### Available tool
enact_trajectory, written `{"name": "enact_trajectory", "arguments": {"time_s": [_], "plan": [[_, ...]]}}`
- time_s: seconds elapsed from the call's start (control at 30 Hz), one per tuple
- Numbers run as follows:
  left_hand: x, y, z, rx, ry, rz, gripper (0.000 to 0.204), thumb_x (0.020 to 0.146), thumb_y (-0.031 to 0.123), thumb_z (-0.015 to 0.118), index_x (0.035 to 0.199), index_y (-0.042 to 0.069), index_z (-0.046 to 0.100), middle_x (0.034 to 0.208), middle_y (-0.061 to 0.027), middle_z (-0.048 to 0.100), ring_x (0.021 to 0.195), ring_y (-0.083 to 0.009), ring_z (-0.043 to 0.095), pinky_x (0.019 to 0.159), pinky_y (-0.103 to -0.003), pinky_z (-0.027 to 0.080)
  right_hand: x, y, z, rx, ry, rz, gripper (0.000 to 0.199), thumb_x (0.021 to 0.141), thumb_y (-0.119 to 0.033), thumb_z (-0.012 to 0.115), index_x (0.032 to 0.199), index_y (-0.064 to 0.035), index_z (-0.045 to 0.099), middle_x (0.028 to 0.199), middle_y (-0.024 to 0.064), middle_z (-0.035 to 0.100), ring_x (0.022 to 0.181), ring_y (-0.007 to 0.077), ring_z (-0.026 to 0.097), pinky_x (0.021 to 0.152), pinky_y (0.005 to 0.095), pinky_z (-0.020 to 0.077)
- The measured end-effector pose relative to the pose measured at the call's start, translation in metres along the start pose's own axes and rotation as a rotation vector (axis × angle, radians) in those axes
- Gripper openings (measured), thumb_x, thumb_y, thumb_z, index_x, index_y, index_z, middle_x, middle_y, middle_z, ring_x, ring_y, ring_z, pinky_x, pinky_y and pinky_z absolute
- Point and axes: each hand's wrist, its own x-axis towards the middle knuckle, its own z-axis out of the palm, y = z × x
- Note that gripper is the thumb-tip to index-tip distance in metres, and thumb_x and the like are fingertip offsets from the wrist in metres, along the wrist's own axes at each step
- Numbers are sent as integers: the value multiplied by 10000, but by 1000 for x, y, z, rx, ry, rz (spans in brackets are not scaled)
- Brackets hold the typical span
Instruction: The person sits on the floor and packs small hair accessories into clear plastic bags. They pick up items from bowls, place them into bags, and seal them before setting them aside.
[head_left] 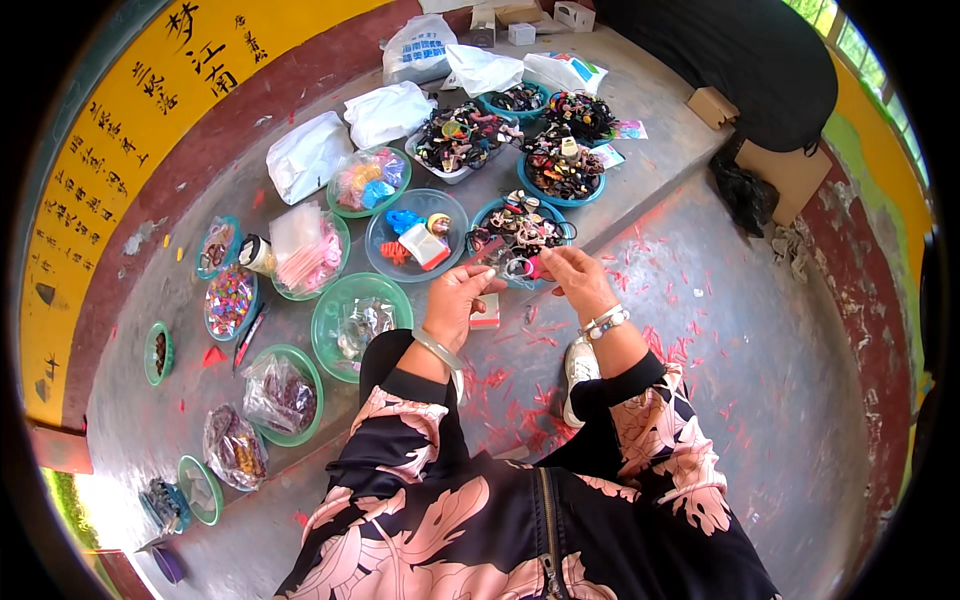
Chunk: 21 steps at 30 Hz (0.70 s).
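Observation:
Both hands are raised close together in front of the near bowl (571, 229) of dark and pink hair ties (515, 222). My left hand (456, 305) has thumb and forefinger pinched together, with a bracelet on its wrist. My right hand (583, 283) is also pinched, facing the left one, with a beaded bracelet on its wrist. Something thin and partly see-through (515, 270) appears between the fingertips, but it blends with the hair ties behind and is too small to name. A small red-and-white box (487, 312) lies below the hands.
More bowls of hair ties (562, 165) stand farther back beside white plastic bags (310, 157). To the left are a clear basin (372, 222), a green bowl (318, 325) of plastic packets, and a bowl of colourful pieces (230, 300). Red scraps (520, 410) litter the lower floor past the ledge.

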Motion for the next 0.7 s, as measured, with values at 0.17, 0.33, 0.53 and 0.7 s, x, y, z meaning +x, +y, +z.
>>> {"name": "enact_trajectory", "arguments": {"time_s": [0.17,0.33,0.53,0.7], "plan": [[-1,2,3,18,-107,-105,151,833,118,586,927,0,576,796,-95,647,620,-92,599,475,-165,429,0,9,10,-16,-163,-38,251,776,-203,672,917,-6,606,792,20,610,718,97,552,627,237,440],[-2,0,0,46,-149,-112,143,827,128,598,919,19,590,802,-78,644,565,-53,566,441,-150,432,-1,11,11,102,-237,80,147,755,-136,676,814,-4,648,699,20,606,601,93,523,572,232,415],[-4,3,4,-7,-126,-108,167,823,153,613,929,27,596,805,-70,642,544,-51,551,437,-153,431,3,11,8,261,-189,119,88,723,-77,684,767,-4,661,658,23,606,577,95,517,545,227,395],[-1,-2,1,-23,-144,-132,155,818,154,621,908,30,607,798,-73,643,525,-55,542,433,-157,428,1,10,9,294,-177,102,82,714,-72,689,737,-3,650,643,17,594,565,95,505,539,228,382]]}}
